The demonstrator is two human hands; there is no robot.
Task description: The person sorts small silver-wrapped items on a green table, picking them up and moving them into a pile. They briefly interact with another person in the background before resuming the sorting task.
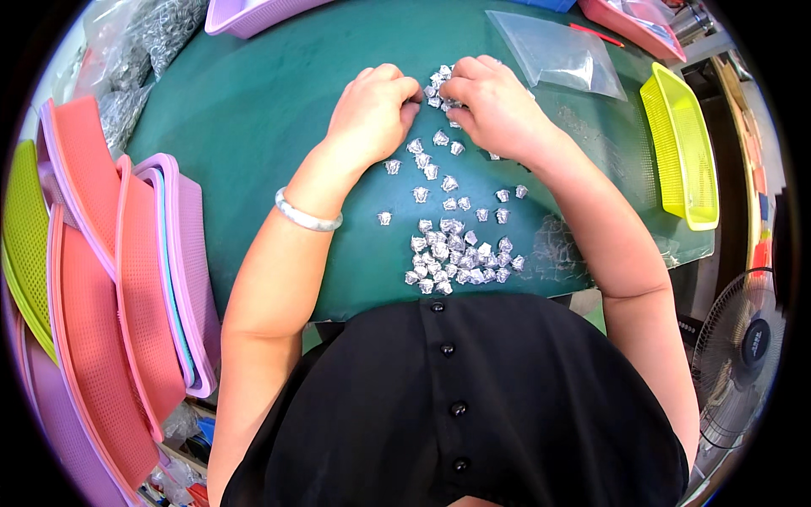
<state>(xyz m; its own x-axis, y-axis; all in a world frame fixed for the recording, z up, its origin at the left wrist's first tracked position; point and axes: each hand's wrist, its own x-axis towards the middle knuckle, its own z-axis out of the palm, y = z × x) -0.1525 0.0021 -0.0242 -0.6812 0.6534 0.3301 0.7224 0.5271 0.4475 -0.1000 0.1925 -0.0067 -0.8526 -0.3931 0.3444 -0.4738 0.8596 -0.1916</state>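
Green cloth covered the bench [253, 127]. Both hands, left hand [372, 114] and right hand [498, 106], had fingers curled shut, pinching small shiny silver pieces [439, 89] at the far pile; a sorted heap [456, 262] lay near her body.

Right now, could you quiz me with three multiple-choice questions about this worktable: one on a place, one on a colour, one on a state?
1. Where is the yellow basket?
A. right edge of the table
B. left stack
C. person's lap

2. What colour is the table mat?
A. red
B. dark green
C. white

3. How are the left hand and right hand?
A. flat, apart
B. off the table
C. curled together over the small silver pieces

Answers: 1 A, it lies by the right edge. 2 B, bare mat shows green. 3 C, fingers meet at the pile's top.
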